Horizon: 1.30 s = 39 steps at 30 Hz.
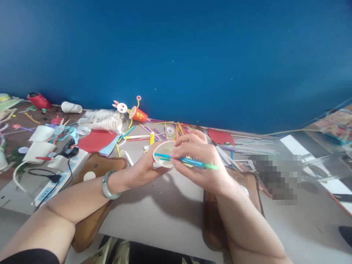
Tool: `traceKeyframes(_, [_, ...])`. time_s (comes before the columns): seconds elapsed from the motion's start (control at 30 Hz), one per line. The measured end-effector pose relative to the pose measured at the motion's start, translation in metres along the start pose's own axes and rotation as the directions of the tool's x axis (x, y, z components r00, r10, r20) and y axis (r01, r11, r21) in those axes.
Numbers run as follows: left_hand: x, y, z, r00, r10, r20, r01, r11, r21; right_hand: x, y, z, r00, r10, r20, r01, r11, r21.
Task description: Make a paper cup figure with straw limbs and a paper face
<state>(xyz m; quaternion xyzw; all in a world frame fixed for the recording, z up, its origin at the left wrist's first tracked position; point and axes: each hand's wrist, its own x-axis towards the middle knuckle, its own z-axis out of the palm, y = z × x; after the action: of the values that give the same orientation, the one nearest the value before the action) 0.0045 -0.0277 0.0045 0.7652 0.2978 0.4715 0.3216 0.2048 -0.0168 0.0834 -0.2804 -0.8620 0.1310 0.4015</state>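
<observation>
A white paper cup (166,148) is in my left hand (147,165), its open mouth tilted up toward me. The fingers wrap round the cup's side and are partly hidden behind it. My right hand (198,157) is closed in a pinch on slender blue and green sticks (196,162), which look like straws. Two thin blue ends reach left across the cup's mouth, and a pale green end sticks out to the right. Whether the sticks touch the cup, I cannot tell. A jade-coloured bangle (107,185) is on my left wrist.
Behind my hands lie coloured strips, a tape roll (169,131) and red paper (96,141). Stacked paper cups (110,124) and a red cup with a rabbit (140,115) stand near the blue wall. A power strip (62,179) is left; brown pads (92,205) lie under both forearms.
</observation>
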Motion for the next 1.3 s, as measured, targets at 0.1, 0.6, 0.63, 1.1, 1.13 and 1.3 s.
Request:
traceKeyframes(0.1, [0.001, 0.001, -0.002, 1.000, -0.017, 0.012, 0.017, 1.000, 0.010, 0.002, 0.002, 0.003, 1.000, -0.002, -0.025, 0.003, 1.000, 0.020])
traceKeyframes(0.6, [0.004, -0.017, 0.001, 0.999, -0.045, -0.003, 0.044, 0.998, -0.041, 0.003, 0.007, 0.011, 0.999, 0.015, -0.048, -0.011, 0.996, 0.087])
traceKeyframes(0.63, [0.004, -0.018, 0.000, 0.999, -0.043, -0.011, 0.043, 0.998, -0.039, 0.003, 0.007, 0.013, 0.998, 0.012, -0.061, -0.007, 0.996, 0.085])
traceKeyframes(1.1, [0.010, -0.013, -0.003, 0.992, -0.121, -0.029, 0.118, 0.989, -0.089, 0.002, 0.008, 0.019, 0.996, 0.060, -0.061, -0.054, 0.995, 0.087])
traceKeyframes(1.13, [0.011, -0.013, -0.003, 0.991, -0.127, -0.030, 0.124, 0.989, -0.086, 0.002, 0.009, 0.019, 0.995, 0.071, -0.065, -0.066, 0.995, 0.078])
traceKeyframes(1.3, [0.011, -0.012, -0.002, 0.989, -0.147, -0.009, 0.146, 0.987, -0.071, 0.001, 0.011, 0.017, 0.988, 0.144, -0.048, -0.142, 0.989, 0.047])
